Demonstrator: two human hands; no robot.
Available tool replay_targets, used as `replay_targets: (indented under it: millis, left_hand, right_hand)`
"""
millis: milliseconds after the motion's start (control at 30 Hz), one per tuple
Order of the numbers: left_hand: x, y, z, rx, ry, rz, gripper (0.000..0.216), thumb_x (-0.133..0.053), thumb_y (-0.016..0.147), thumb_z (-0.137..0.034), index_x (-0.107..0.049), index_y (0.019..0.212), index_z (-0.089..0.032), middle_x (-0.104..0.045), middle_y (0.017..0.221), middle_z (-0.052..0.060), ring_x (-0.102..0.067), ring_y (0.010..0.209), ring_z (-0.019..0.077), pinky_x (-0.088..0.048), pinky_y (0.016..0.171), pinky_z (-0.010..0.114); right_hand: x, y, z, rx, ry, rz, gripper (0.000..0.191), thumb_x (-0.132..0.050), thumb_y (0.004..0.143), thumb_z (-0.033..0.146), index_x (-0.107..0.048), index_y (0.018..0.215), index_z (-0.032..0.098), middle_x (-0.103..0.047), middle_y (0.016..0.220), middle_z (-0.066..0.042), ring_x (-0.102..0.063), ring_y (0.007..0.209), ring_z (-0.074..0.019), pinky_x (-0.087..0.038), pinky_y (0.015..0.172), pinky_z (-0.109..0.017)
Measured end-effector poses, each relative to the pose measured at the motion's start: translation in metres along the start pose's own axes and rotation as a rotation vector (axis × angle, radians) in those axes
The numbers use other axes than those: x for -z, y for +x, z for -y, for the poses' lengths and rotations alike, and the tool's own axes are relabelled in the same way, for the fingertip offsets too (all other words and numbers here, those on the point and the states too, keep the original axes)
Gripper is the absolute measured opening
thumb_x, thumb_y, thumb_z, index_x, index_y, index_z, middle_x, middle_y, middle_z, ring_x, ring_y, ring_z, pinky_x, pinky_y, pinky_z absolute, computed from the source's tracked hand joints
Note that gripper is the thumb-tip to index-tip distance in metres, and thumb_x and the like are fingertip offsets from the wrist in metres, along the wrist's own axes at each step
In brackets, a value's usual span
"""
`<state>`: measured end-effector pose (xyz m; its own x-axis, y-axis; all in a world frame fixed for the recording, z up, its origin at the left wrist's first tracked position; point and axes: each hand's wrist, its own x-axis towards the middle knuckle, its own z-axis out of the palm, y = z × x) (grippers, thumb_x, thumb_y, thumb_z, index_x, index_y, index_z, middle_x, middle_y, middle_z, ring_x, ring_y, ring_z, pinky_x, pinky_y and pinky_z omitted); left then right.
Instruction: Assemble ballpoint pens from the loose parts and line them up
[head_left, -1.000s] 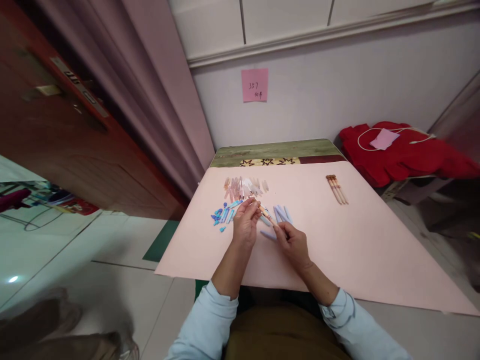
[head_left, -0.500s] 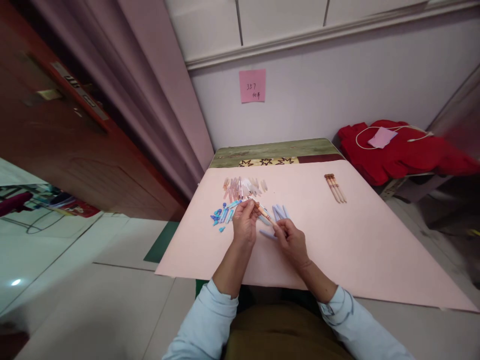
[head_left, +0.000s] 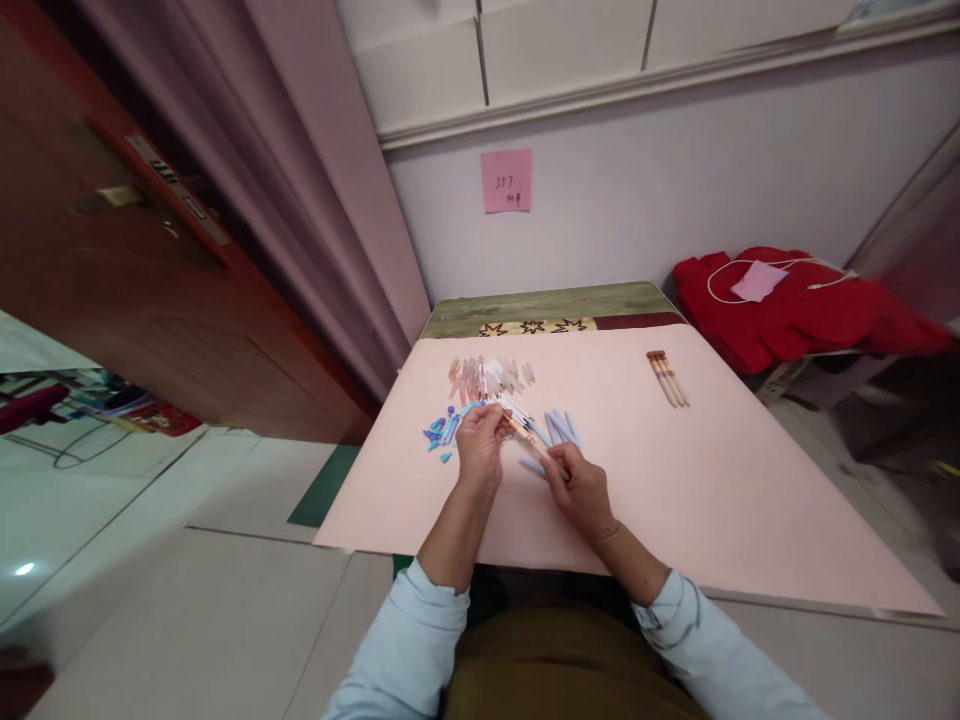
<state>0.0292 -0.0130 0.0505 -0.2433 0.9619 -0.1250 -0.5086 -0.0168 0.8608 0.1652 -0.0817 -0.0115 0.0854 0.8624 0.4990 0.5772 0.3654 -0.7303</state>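
Observation:
A slim beige pen (head_left: 529,434) with a brown upper end slants between my two hands. The fingers of my left hand (head_left: 478,445) are closed at its upper end; whether they pinch a separate small part there cannot be made out. My right hand (head_left: 581,488) is closed round the lower end. Just beyond my hands lie pale pen pieces (head_left: 484,376) in a spread group. Small blue caps (head_left: 439,432) and light-blue tubes sit left of my left hand. Several lavender barrels (head_left: 562,427) lie beyond my right hand.
Beige pens with brown tops (head_left: 666,378) lie side by side at the right on the pink-covered table (head_left: 712,480). A red cloth (head_left: 795,315) with a white cable is beyond the table's right edge. A wooden door (head_left: 187,300) stands at the left.
My left hand has shifted slightly left. More of the pen shows between my hands. The view has tilted a little; the pieces on the table lie as before.

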Motion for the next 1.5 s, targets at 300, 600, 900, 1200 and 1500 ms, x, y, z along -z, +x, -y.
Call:
replay_targets:
  millis: [300,600,900,1200,1500]
  left_hand:
    - [-0.007,-0.006,-0.004,-0.106,0.064,0.133,0.026,-0.078,0.065,-0.029,-0.059,0.077,-0.016,-0.067,0.068,0.002,-0.059,0.060,0.0101,-0.047,0.064,0.024]
    - [-0.016,-0.014,0.006,-0.264,0.184,0.190,0.024,-0.069,0.078,-0.036,-0.058,0.093,-0.020,-0.068,0.078,0.003,-0.061,0.065,0.0124,-0.048,0.066,0.025]
    - [-0.020,-0.021,0.004,-0.212,0.175,0.245,0.050,-0.078,0.068,-0.025,-0.053,0.112,-0.023,-0.064,0.077,0.000,-0.063,0.065,0.0131,-0.048,0.067,0.025]
    - [-0.021,-0.016,0.008,-0.192,0.178,0.316,0.039,-0.074,0.072,-0.026,-0.054,0.106,-0.022,-0.063,0.077,0.001,-0.063,0.065,0.0139,-0.049,0.062,0.025]
    - [-0.030,-0.022,0.008,-0.181,0.170,0.327,0.037,-0.072,0.073,-0.026,-0.053,0.105,-0.022,-0.061,0.074,-0.001,-0.064,0.062,0.0130,-0.051,0.060,0.025]
  right_hand:
    - [-0.001,-0.003,-0.001,-0.018,0.052,-0.009,0.014,-0.049,0.092,0.034,-0.054,0.091,0.020,-0.055,0.060,0.004,-0.050,0.049,-0.0102,-0.037,0.052,-0.021]
    - [0.002,0.000,0.004,-0.033,0.165,0.046,0.016,-0.047,0.093,0.035,-0.053,0.091,0.021,-0.058,0.059,0.003,-0.055,0.053,-0.0115,-0.042,0.055,-0.021]
    - [0.003,0.003,0.007,-0.052,0.227,0.035,0.015,-0.047,0.093,0.034,-0.053,0.092,0.020,-0.061,0.060,0.002,-0.057,0.053,-0.0112,-0.042,0.052,-0.020]
    - [0.003,0.002,0.006,-0.053,0.224,0.035,0.013,-0.047,0.093,0.033,-0.051,0.092,0.021,-0.061,0.059,0.003,-0.057,0.052,-0.0113,-0.042,0.053,-0.020]
    - [0.001,-0.001,0.005,-0.039,0.160,0.030,0.011,-0.045,0.094,0.032,-0.048,0.092,0.022,-0.061,0.063,0.002,-0.058,0.055,-0.0132,-0.042,0.057,-0.022]
